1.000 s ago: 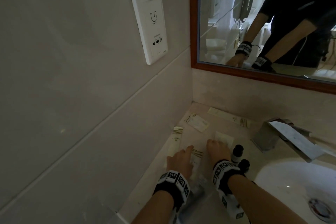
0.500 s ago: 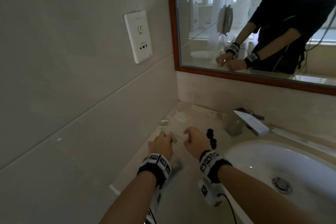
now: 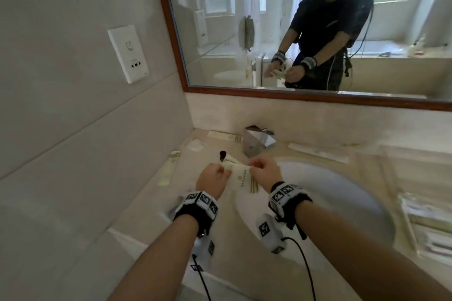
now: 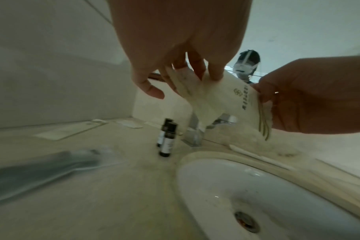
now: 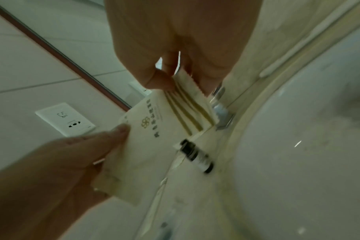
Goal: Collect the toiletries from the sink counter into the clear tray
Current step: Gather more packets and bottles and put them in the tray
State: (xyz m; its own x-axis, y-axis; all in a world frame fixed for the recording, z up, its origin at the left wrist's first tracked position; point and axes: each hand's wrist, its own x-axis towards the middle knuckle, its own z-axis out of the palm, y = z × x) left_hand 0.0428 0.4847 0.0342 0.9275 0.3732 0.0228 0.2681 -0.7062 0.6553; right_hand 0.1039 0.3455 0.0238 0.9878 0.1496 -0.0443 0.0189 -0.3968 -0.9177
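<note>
Two hands hold cream packets [image 3: 241, 175] above the counter [image 3: 156, 205], left of the basin [image 3: 342, 193]. Left hand [image 3: 212, 182] pinches the plain end, right hand [image 3: 265, 172] pinches the gold-striped end; long axis runs hand to hand. Front packet shows a gold logo; others are fanned behind it. Below them stand two dark small bottles [image 4: 166, 139], near the chrome faucet [image 3: 256, 142]. A cream tube [image 3: 170, 168] lies along the tiled wall. Clear tray [image 3: 415, 193] sits right of the basin, well apart. Mirror [image 3: 293, 27] and wall socket [image 3: 128, 54] above.
</note>
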